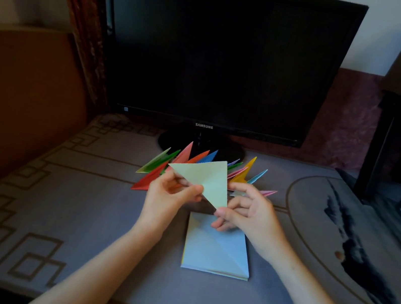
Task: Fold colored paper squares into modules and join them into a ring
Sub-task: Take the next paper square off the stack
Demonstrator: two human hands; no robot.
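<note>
Head view: your left hand pinches the pale green triangle, thumb on top at approx mid-edge of its lower-left side, fingers curled under. Your right hand nips the bottom corner btw thumb and forefinger, other fingers loosely curled behind. That contact is small, so I read it as a pinch but can't be 100% sure. The triangle is up in the air, clear of the table, w/ points at 9, 1 and 5 o'clock.

Handling, my guess: a folded sheet, v. light, floppy away from the crease and stiffest along the fold. Creases mark for good, so don't squeeze mid-panel. Hold it at corners and edges w/ fingertips, and line up the points before you press.

At 6 o'clock below the triangle, the stack of squares lies flat on the grey table cloth, top sheet blue w/ a diagonal crease. At 12 o'clock behind the triangle, folded modules fan out in red, green, orange, blue, yellow and pink, not joined as far as I can tell. Beyond them stands the monitor, screen dark.
</note>
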